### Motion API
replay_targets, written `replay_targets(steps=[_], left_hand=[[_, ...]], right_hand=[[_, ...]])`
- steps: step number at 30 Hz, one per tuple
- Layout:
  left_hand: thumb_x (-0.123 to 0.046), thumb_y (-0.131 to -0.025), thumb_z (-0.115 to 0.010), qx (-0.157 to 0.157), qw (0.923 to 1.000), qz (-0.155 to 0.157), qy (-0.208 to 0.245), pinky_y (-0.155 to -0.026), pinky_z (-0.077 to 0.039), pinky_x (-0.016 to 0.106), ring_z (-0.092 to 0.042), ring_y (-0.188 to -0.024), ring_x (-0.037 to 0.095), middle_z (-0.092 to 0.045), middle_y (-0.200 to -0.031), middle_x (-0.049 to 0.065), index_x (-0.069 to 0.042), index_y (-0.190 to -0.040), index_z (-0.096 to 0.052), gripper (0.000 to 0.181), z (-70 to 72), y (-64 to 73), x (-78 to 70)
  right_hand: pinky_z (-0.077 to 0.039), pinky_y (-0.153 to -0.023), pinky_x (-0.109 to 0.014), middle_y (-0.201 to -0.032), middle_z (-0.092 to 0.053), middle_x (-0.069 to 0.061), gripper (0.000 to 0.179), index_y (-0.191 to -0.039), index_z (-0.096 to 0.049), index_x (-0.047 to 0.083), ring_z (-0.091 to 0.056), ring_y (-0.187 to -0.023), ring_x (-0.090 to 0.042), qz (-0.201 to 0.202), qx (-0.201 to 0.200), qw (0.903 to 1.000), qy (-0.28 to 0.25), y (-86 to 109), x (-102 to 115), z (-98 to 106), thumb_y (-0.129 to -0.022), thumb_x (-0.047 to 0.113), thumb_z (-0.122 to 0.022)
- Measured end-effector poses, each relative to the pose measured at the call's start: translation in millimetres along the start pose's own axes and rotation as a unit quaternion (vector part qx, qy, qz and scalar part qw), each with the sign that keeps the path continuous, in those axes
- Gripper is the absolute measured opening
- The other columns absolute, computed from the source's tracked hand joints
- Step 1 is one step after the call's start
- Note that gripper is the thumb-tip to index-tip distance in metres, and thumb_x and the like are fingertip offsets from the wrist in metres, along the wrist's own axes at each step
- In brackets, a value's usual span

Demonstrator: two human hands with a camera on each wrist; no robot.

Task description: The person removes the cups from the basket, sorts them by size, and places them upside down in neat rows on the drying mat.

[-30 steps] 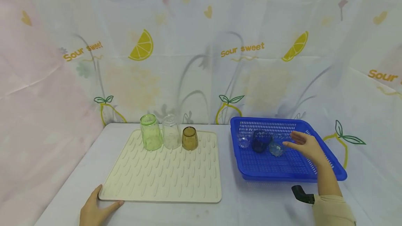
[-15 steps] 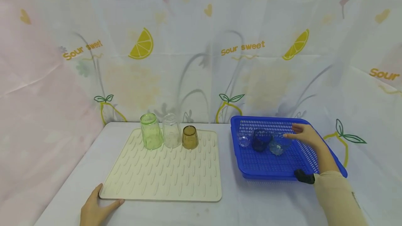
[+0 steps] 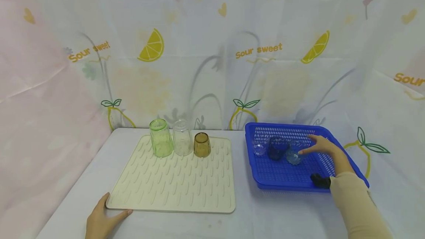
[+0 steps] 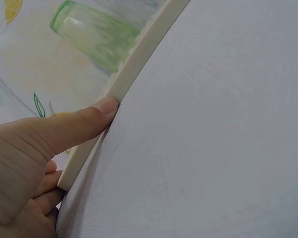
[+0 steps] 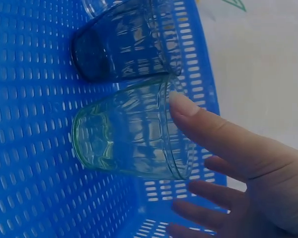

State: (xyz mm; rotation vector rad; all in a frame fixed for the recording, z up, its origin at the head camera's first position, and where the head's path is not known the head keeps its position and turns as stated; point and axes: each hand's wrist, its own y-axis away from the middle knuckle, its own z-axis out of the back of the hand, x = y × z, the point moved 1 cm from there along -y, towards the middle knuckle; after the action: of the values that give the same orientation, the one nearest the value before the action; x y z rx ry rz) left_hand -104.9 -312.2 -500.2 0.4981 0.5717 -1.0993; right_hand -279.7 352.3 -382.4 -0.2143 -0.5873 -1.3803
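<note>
My left hand (image 3: 99, 221) holds the front left corner of a cream drying mat (image 3: 172, 191); the thumb rests on its front edge and the fingers lie at the left side. A pale, slightly greenish clear glass (image 5: 134, 131) stands in a blue plastic basket (image 3: 282, 186). My right hand (image 3: 323, 146) is at this glass, thumb by the rim and fingers spread on the far side, apart from each other. Left of it are a dark blue glass (image 3: 276, 150) and a small clear glass (image 3: 259, 149).
Upright along the mat's back stand a green glass (image 3: 161, 141), a tall clear glass (image 3: 182, 141) and an amber glass (image 3: 202, 146). A white cloth covers the table (image 3: 245, 217). Behind it hangs a lemon-print curtain (image 3: 199, 80).
My right hand has shifted slightly around the pale glass, its forearm swinging so that the wrist strap now overlaps the basket's front edge. The left hand keeps its place at the mat corner.
</note>
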Motion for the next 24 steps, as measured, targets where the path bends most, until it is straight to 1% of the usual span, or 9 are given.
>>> replay_targets(steps=[3,6,9,11,17,24], left_hand=[[-0.037,-0.068,-0.083,0.004,1.0000,0.000,-0.001,-0.108,-0.022,0.064,-0.023,-0.128,0.058,-0.025,-0.140,0.041,0.017,-0.140,-0.017,0.111,0.3,-0.2,-0.2],[-0.037,-0.068,-0.082,0.008,1.0000,0.001,0.000,-0.108,-0.022,0.064,-0.022,-0.128,0.058,-0.024,-0.141,0.041,0.016,-0.141,-0.017,0.111,0.2,-0.3,0.2],[-0.038,-0.069,-0.082,0.012,0.9999,0.002,0.000,-0.108,-0.022,0.064,-0.022,-0.128,0.058,-0.023,-0.141,0.041,0.016,-0.141,-0.016,0.111,0.0,-0.3,1.2],[-0.038,-0.069,-0.082,0.015,0.9999,0.004,0.001,-0.108,-0.021,0.064,-0.021,-0.128,0.058,-0.023,-0.141,0.041,0.016,-0.141,-0.016,0.112,-0.2,-0.5,2.0],[-0.039,-0.070,-0.081,0.021,0.9997,0.006,0.005,-0.109,-0.020,0.064,-0.020,-0.129,0.057,-0.021,-0.142,0.040,0.016,-0.141,-0.014,0.113,0.0,-1.0,2.3],[-0.038,-0.068,-0.082,0.009,1.0000,0.003,-0.002,-0.109,-0.021,0.063,-0.021,-0.129,0.057,-0.024,-0.141,0.040,0.016,-0.141,-0.017,0.112,0.0,0.1,0.8]], right_hand=[[-0.037,-0.096,-0.067,-0.138,-0.023,-0.045,0.099,-0.138,-0.018,-0.021,-0.026,-0.123,-0.061,-0.009,0.042,0.9987,-0.028,-2.6,-2.0,-4.0,-0.079,0.034,-0.075],[-0.044,-0.094,-0.061,-0.139,-0.022,-0.045,0.098,-0.139,-0.014,-0.021,-0.030,-0.123,-0.060,-0.009,0.075,0.9947,-0.069,-5.4,-1.8,-8.0,-0.080,0.028,-0.076],[-0.048,-0.092,-0.058,-0.139,-0.022,-0.045,0.096,-0.139,-0.014,-0.020,-0.032,-0.124,-0.058,0.000,0.087,0.9918,-0.093,-8.2,0.5,-10.9,-0.079,0.022,-0.077],[-0.049,-0.091,-0.057,-0.138,-0.023,-0.045,0.095,-0.139,-0.015,-0.020,-0.033,-0.123,-0.058,0.007,0.087,0.9914,-0.098,-9.5,2.7,-12.0,-0.079,0.018,-0.077],[-0.053,-0.086,-0.054,-0.134,-0.030,-0.045,0.090,-0.135,-0.021,-0.022,-0.040,-0.118,-0.057,0.017,0.061,0.9954,-0.072,-10.7,4.5,-14.0,-0.077,0.016,-0.078],[-0.054,-0.083,-0.053,-0.129,-0.036,-0.046,0.088,-0.133,-0.025,-0.023,-0.044,-0.114,-0.057,0.023,0.039,0.9974,-0.057,-9.5,3.5,-16.6,-0.077,0.019,-0.079]])
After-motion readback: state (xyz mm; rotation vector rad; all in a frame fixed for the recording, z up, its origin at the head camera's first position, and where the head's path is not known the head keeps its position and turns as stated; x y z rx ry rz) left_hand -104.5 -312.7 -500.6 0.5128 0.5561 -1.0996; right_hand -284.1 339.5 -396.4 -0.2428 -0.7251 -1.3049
